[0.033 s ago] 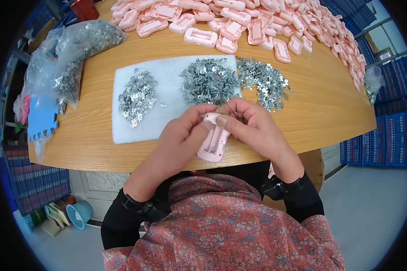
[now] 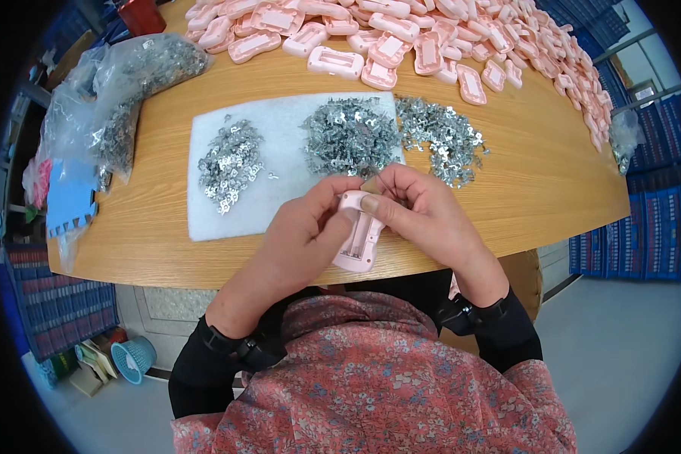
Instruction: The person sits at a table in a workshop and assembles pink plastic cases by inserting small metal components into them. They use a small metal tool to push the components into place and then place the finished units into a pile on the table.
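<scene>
A pale pink plastic casing point(image 2: 358, 256) with an open battery compartment is held between both hands at the table's front edge. My left hand point(image 2: 299, 231) is closed around its left side, the thumb reaching into the compartment area. At the casing's upper end, my right hand point(image 2: 424, 204) grips it with the thumb on top and the fingers curled behind. A small brownish flat piece point(image 2: 370, 184) shows by the right fingers; its kind is unclear. Just beyond the hands lies a pile of small metal contact pieces point(image 2: 348, 136). Most of my fingertips are hidden behind the casing.
A white foam mat point(image 2: 204, 219) bears two heaps of metal pieces, one on the left point(image 2: 231, 163). Another heap point(image 2: 443, 140) lies right of it. Many pink casings point(image 2: 390, 49) cover the far side. Plastic bags of metal parts point(image 2: 121, 106) and a blue foam tile point(image 2: 70, 197) are left.
The casing has shifted very slightly in my hands, and my left thumb has moved a little over it. The surroundings look the same.
</scene>
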### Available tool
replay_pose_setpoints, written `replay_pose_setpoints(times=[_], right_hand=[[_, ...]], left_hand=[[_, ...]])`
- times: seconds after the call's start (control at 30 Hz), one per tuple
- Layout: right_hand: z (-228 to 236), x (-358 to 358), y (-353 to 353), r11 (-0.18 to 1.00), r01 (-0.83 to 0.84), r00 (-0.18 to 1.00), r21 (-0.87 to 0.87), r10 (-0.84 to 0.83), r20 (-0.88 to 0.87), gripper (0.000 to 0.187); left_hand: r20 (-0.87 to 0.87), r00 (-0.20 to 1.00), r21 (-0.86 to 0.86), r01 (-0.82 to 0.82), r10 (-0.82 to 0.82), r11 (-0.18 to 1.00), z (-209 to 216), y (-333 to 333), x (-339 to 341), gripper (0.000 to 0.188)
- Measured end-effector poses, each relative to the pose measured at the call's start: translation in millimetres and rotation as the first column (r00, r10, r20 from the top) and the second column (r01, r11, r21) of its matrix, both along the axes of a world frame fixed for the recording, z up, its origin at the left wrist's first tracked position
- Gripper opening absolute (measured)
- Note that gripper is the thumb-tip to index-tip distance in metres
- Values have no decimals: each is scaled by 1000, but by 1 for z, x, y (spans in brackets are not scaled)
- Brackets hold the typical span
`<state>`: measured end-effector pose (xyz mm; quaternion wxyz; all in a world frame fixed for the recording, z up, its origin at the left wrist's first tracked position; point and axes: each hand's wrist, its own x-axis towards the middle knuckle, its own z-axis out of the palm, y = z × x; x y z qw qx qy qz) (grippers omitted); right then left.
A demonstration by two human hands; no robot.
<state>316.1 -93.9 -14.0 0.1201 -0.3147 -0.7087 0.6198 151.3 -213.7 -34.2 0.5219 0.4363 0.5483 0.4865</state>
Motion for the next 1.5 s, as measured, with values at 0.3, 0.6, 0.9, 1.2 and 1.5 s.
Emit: replay_pose_setpoints(times=[0.3, 0.6, 0.9, 1.2, 1.5], right_hand=[[16, -5, -16, 971, 129, 964, -201, -171, -204, 16], [0, -7, -16, 994, 79, 967, 78, -57, -248, 24], [7, -11, -13, 993, 44, 987, 113, -26, -159, 24], [-1, -10, -13, 994, 60, 980, 91, -42, -192, 20], [-6, -15, -20, 968, 168, 961, 189, -118, -248, 24]], left_hand=[[77, 997, -28, -25, 27, 999, -1, -1, -5, 37], [837, 547, -84, 116, 7, 990, -3, -7, -13, 42], [847, 532, -104, 145, 12, 984, -2, -10, -8, 41], [860, 508, -133, 133, 47, 982, 4, -10, -5, 35], [865, 500, -112, 135, 30, 984, 1, -9, -5, 40]])
